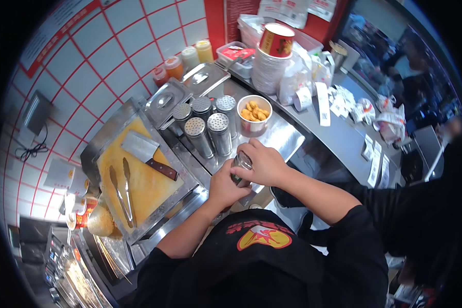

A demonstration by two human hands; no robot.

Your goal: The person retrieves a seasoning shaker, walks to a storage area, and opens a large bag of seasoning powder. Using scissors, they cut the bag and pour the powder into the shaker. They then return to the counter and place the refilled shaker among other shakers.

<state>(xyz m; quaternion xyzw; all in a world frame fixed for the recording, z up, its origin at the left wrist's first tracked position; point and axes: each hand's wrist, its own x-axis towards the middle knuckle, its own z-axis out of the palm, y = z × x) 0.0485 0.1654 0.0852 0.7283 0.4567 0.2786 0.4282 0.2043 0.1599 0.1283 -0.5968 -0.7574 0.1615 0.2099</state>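
Both my hands are on one small glass jar (242, 161) with a label, held tilted in front of my apron. My left hand (225, 186) wraps its lower part, and my right hand (260, 161) grips it near the upper end. Just beyond them, a paper tub (254, 127) holds golden fried pieces (255, 111). Several metal shakers with perforated lids, one of them nearest my hands (220, 134), stand upright to the left of the tub. Whether the jar's lid is on cannot be told.
At left, a cleaver (140, 147) and metal tongs (122, 194) lie on a yellow cutting board (154, 196). Sauce bottles (173, 67) stand by the tiled wall. Stacked tubs (268, 71), bags and receipts line the right counter (348, 148). A dark-clothed person (419, 219) is close at right.
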